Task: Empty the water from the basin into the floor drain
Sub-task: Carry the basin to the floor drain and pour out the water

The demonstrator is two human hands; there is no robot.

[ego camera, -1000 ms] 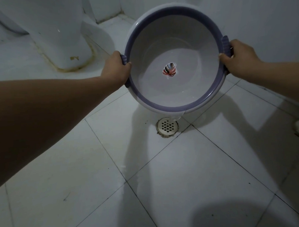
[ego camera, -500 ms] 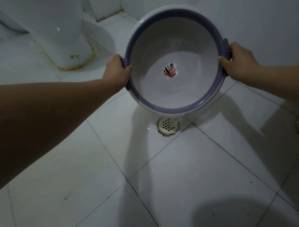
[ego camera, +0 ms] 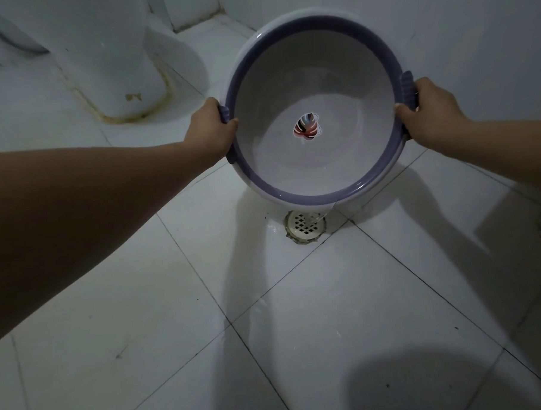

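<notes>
1. Basin (ego camera: 288, 77) — white with a purple rim — hangs steeply tilted above the tiled floor (ego camera: 143, 303), its mouth facing the camera and its lower rim just above the floor drain (ego camera: 304, 231).
2. Left hand (ego camera: 211, 126) curls round the purple handle (ego camera: 224, 114) on the basin's left side, thumb over the rim.
3. Right hand (ego camera: 429, 111) grips the opposite handle (ego camera: 408, 87) the same way.
4. Thin stream of water (ego camera: 328, 210) falls from the lowest part of the rim onto the drain's grate — wet tile glistens beside it.
5. Leaf sticker (ego camera: 306, 130) marks the centre of the basin's bottom.
6. Toilet base (ego camera: 111, 56) stands upper left, well apart from the drain.
</notes>
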